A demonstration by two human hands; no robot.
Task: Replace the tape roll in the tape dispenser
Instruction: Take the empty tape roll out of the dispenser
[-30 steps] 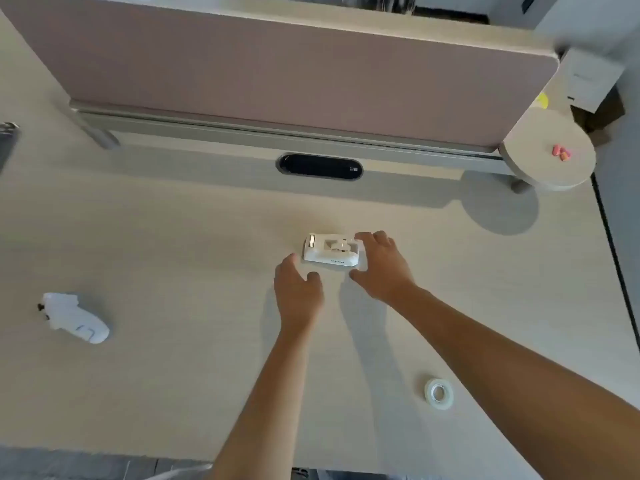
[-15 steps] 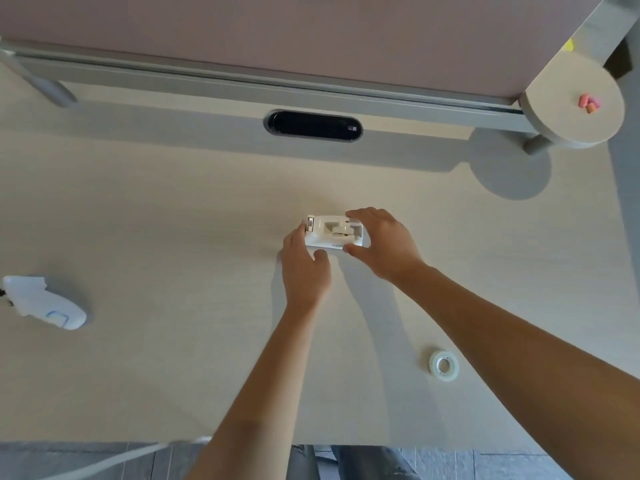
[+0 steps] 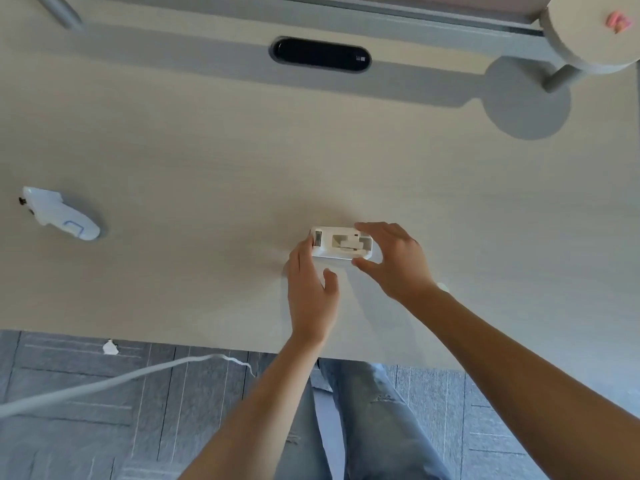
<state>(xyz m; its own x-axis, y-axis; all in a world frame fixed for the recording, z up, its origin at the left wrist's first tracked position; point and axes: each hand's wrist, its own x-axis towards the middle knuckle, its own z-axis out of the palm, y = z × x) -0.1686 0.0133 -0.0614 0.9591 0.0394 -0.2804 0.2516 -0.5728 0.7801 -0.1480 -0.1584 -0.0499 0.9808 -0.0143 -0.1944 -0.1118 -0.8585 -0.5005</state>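
Tape dispenser point(image 3: 341, 244): white, lying flat on the desk just right of the frame's centre, its long side running left to right. The open top shows a recess with a small white hub; no roll can be made out inside it.

Right hand point(image 3: 398, 261): comes in from the lower right and grips the right end of the tape dispenser, fingers over the far edge and thumb on the near edge. The hold is narrow and closed on the dispenser.

Left hand point(image 3: 310, 289): comes in from the bottom centre, fingertips touching the left end of the tape dispenser by its cutter. The thumb stands apart on the near side, clear of the case, so the hand is spread loosely rather than pinching.

Tape roll point(image 3: 442, 287): only a small pale sliver shows, at the far edge of the right forearm, right of centre; the rest is hidden by the arm.

Desk point(image 3: 207, 168): pale wood grain, filling the upper 2 thirds of the frame.

White handheld device point(image 3: 59, 216): left side of the frame, lying on the desk, well apart from both hands.

Black oval slot point(image 3: 320, 55): top centre, set into the desk.

Round shelf point(image 3: 588, 32): upper right corner, with a small pink item point(image 3: 617, 22) on it.

White cable point(image 3: 121, 379): lower left, crossing above the grey floor.
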